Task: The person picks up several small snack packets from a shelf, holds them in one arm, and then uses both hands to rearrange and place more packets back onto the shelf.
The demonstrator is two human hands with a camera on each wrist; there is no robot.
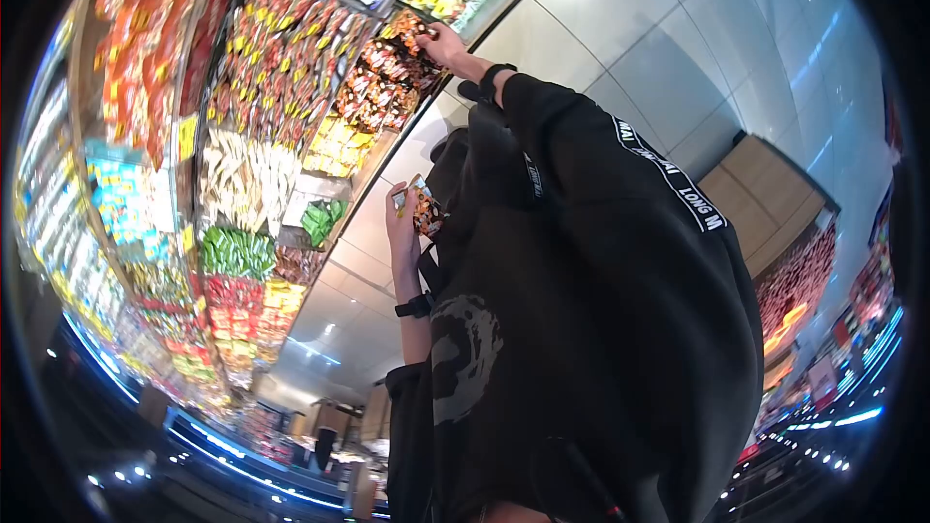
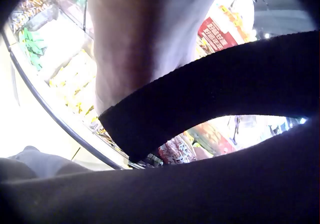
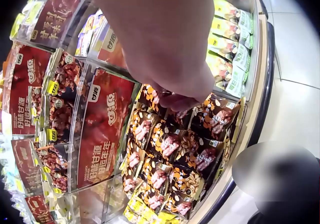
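Note:
In the head view my left hand [image 1: 400,216] holds a small snack packet [image 1: 426,210], dark with orange patches, in front of the black hoodie. The left wrist view shows only the bare wrist [image 2: 145,43] and a dark strap, with the fingers hidden. My right hand [image 3: 167,68] reaches down into a bin of dark snack packets [image 3: 165,144] printed with nuts and orange marks. Its curled fingers [image 3: 180,102] pinch a packet at the far end of the pile, most of it covered by the hand.
Green-and-white snack bags [image 3: 230,41] fill the neighbouring bin, and yellow packets [image 1: 341,145] lie on the other side. Red printed divider panels [image 3: 105,129] stand behind. A dark rail [image 3: 262,93] edges the shelf beside the tiled floor [image 1: 620,29].

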